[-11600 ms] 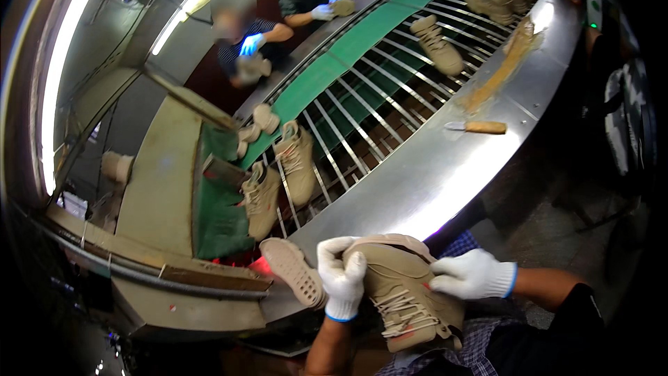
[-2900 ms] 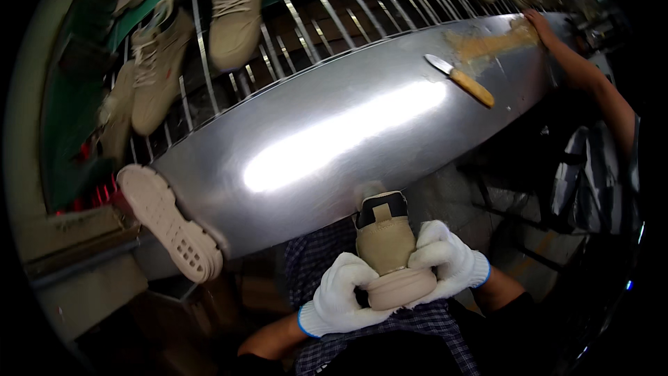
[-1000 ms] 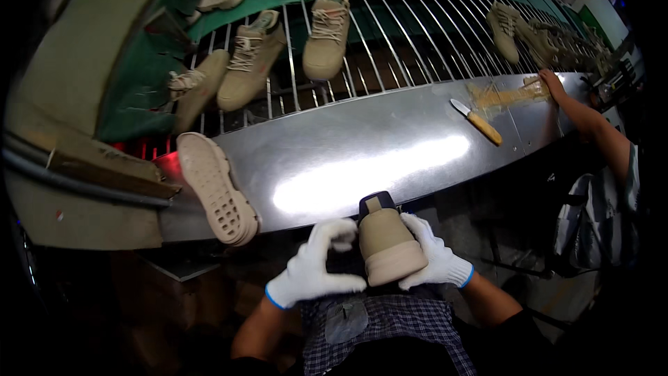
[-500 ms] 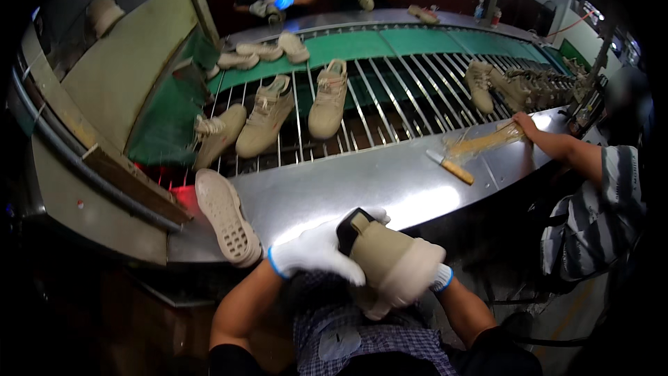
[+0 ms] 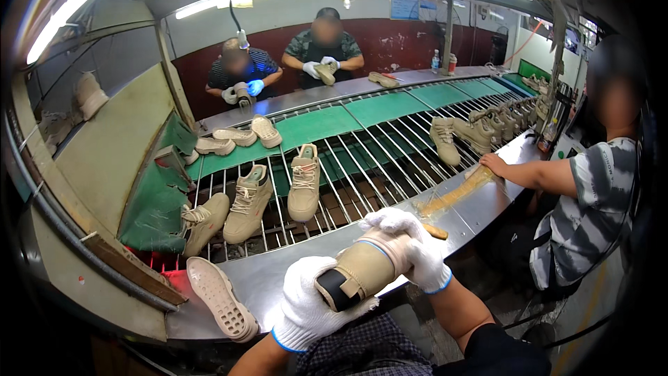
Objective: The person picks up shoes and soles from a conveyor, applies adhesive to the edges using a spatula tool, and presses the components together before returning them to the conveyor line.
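Observation:
Between both my gloved hands, in front of the metal ledge, is a beige shoe (image 5: 370, 269) held on a slant. White-gloved, my left hand (image 5: 303, 303) is wrapped round its black-lined collar end. My right hand (image 5: 414, 247), also in a white glove, grips the pale sole end, its fingers over the top; part of the sole is hidden under them. To the left, a loose-looking beige sole piece (image 5: 219, 297) with a holed heel lies on the ledge. A wooden knife handle (image 5: 436, 232) sticks out behind my right hand.
Beige shoes (image 5: 304, 184) stand on the metal bar conveyor (image 5: 355, 181) ahead, with more in a row (image 5: 487, 127) at right. A co-worker's hand (image 5: 494, 164) rests on the ledge (image 5: 271, 282) by tan tape. Two people work across the line. A wooden-edged panel (image 5: 111, 174) bounds the left.
The view has tilted up. My hands have brought the shoe up nearer the ledge and turned it more sideways. My right hand now shows over the sole end.

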`<state>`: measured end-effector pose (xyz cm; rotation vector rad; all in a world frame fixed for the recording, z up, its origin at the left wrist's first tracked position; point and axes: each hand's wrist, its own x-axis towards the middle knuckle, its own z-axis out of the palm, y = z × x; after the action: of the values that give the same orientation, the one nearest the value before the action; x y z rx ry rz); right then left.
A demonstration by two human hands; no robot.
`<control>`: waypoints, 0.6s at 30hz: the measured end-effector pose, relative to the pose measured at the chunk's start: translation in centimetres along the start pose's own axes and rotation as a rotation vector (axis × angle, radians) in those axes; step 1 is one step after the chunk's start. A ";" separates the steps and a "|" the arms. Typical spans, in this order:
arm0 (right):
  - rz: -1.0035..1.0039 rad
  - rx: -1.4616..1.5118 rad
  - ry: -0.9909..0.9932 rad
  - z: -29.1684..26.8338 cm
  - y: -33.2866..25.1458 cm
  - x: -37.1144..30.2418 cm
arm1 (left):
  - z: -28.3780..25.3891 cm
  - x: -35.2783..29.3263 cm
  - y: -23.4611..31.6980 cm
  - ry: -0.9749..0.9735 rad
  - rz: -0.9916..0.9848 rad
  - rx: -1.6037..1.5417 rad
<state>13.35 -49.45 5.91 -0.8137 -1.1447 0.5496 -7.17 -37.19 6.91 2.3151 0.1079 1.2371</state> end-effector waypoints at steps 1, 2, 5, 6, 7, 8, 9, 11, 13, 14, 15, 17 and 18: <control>0.030 0.034 0.019 0.2 0.2 0.2 | 0.2 0.1 -0.2 -0.006 0.025 0.003; 0.060 0.069 0.037 0.2 0.3 0.4 | 0.4 0.1 -0.4 -0.011 0.050 0.006; 0.126 0.036 -0.073 -0.9 -0.4 2.1 | 1.0 0.4 0.5 0.005 0.114 0.039; 0.151 0.022 -0.075 -1.0 -0.6 2.7 | 1.1 0.2 0.8 -0.017 0.114 0.069; 0.148 -0.046 -0.132 -1.2 -0.9 3.3 | 1.3 0.2 0.9 -0.001 0.114 0.076; 0.147 -0.114 -0.190 -1.3 -1.2 4.0 | 1.6 0.2 1.1 0.015 0.113 0.083; 0.144 -0.178 -0.250 -1.3 -1.4 4.6 | 1.8 0.2 1.1 0.031 0.112 0.094; 0.167 -0.315 -0.293 -0.5 -2.4 5.6 | 1.7 0.1 0.5 -0.008 0.100 0.122; 0.103 -0.583 -0.401 -0.3 -3.7 6.9 | 1.5 0.2 0.5 -0.039 0.070 0.130; 0.082 -0.701 -0.418 0.0 -3.7 7.3 | 1.9 -0.1 -0.2 0.012 0.086 0.136; 0.111 -0.744 -0.448 0.4 -4.0 8.2 | 1.9 -0.1 -0.8 0.026 0.069 0.116; 0.165 -0.810 -0.509 1.5 -4.1 9.9 | 1.1 -0.2 -2.0 0.047 0.029 0.094; 0.183 -0.760 -0.459 2.1 -3.2 10.5 | 0.5 -0.1 -2.3 0.079 -0.002 0.077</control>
<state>14.85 -42.90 14.86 -1.5051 -1.7542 0.4587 -6.44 -35.41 5.45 2.3308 0.1885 1.3458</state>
